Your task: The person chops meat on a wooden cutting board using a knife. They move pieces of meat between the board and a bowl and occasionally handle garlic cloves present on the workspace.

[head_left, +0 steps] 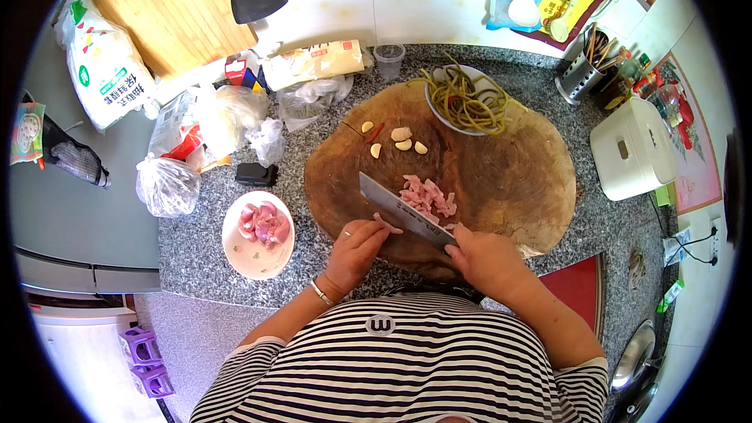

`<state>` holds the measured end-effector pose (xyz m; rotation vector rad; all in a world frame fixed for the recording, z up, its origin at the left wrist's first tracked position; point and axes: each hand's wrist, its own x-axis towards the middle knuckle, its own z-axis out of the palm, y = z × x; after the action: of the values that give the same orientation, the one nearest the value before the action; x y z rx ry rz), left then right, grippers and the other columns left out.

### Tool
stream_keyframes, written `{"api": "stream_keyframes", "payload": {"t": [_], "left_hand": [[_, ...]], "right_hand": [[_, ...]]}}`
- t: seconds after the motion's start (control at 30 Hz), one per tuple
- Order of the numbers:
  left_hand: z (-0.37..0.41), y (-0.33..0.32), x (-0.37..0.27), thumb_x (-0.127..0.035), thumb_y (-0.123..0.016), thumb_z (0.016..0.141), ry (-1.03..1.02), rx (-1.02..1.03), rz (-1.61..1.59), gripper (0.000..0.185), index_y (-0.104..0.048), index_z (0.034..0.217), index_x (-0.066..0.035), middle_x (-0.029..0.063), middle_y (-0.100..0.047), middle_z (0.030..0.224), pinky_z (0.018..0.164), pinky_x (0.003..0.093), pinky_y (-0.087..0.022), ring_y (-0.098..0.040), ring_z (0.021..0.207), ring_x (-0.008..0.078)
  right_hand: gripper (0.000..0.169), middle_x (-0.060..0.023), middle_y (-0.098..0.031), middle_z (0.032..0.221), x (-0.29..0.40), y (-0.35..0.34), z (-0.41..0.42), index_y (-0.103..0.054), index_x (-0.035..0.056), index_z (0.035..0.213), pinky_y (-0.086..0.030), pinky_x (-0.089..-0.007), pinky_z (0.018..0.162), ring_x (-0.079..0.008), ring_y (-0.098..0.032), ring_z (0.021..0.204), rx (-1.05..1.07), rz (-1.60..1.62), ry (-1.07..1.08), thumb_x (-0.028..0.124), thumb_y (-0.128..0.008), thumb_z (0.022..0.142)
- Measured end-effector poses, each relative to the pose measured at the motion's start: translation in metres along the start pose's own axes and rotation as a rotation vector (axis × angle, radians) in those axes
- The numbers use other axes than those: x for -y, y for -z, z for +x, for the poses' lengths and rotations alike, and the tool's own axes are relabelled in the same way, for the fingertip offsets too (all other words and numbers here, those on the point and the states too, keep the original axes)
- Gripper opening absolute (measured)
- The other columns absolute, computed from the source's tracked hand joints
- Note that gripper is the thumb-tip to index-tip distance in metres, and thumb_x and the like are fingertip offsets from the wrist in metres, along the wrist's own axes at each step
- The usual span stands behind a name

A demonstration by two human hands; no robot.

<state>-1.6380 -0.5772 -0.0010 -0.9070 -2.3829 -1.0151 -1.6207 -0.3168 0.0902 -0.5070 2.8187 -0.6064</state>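
My right hand (484,255) grips a cleaver (405,211) by its handle end, the blade slanting up and left over a thick wooden chopping block (517,188). Between the fingertips of my left hand (357,249) is a thin strip of raw meat (388,224), just left of the blade. Beyond the blade lies a small heap of cut pink meat (427,195). Peeled garlic cloves (403,145), a piece of ginger (400,133) and a red chili (375,133) sit farther back on the block. A bowl (257,264) with more raw meat (265,226) stands on the counter at left.
A bowl of long green beans or pickled strands (467,100) rests at the block's back edge. Plastic bags (226,117) and a black box-like object (257,174) lie left. A cutlery holder (578,79) and a white appliance (631,150) stand right on the granite counter (194,258).
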Motion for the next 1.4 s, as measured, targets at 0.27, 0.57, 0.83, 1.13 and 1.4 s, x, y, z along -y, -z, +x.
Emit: {"api": "stream_keyframes", "payload": {"t": [0.27, 0.57, 0.83, 1.13, 1.4], "left_hand": [[0.003, -0.003, 0.0, 0.0, -0.062, 0.075, 0.001, 0.033, 0.056, 0.035, -0.068, 0.11, -0.003, 0.0092, -0.064, 0.111, 0.088, 0.0381, -0.05, -0.061, 0.098, 0.0285], [0.004, -0.004, 0.001, 0.002, -0.064, 0.073, 0.007, 0.037, 0.074, 0.034, -0.069, 0.106, -0.003, 0.0097, -0.065, 0.107, 0.087, 0.0382, -0.05, -0.06, 0.097, 0.0287], [0.001, -0.007, 0.005, 0.002, -0.065, 0.072, 0.017, 0.039, 0.044, 0.034, -0.068, 0.105, -0.003, 0.01, -0.064, 0.106, 0.088, 0.0389, -0.05, -0.061, 0.099, 0.0289], [0.003, -0.005, 0.002, -0.001, -0.063, 0.074, 0.014, 0.08, 0.074, 0.035, -0.068, 0.109, -0.005, 0.0091, -0.064, 0.11, 0.09, 0.0391, -0.049, -0.06, 0.1, 0.0284], [0.006, 0.0, -0.006, 0.007, -0.068, 0.077, 0.177, -0.152, -0.002, 0.039, -0.069, 0.114, -0.005, 0.0144, -0.066, 0.119, 0.088, 0.0381, -0.053, -0.065, 0.102, 0.0324]], "right_hand": [[0.021, -0.0185, -0.066, 0.074, 0.007, 0.011, -0.002, -0.053, 0.0047, 0.096, -0.053, -0.05, 0.063, -0.04, -0.067, 0.07, 0.085, -0.032, 0.015, 0.024, -0.059, 0.095], [0.02, -0.0193, -0.067, 0.076, 0.015, 0.0, 0.022, -0.054, 0.0045, 0.097, -0.053, -0.0513, 0.063, -0.0411, -0.066, 0.071, 0.116, -0.009, 0.037, 0.024, -0.059, 0.095], [0.026, -0.0241, -0.067, 0.081, -0.001, -0.016, 0.028, -0.055, 0.0029, 0.107, -0.052, -0.0534, 0.07, -0.0444, -0.065, 0.077, 0.092, 0.097, 0.054, 0.024, -0.06, 0.094], [0.028, -0.0254, -0.067, 0.083, 0.002, -0.03, 0.048, -0.056, 0.0029, 0.109, -0.051, -0.0563, 0.072, -0.0471, -0.065, 0.078, 0.009, 0.239, 0.019, 0.027, -0.06, 0.095], [0.024, -0.026, -0.067, 0.08, 0.008, 0.018, 0.025, -0.056, 0.0024, 0.106, -0.051, -0.0545, 0.068, -0.0463, -0.065, 0.076, -0.113, 0.154, -0.137, 0.023, -0.059, 0.095]]}}
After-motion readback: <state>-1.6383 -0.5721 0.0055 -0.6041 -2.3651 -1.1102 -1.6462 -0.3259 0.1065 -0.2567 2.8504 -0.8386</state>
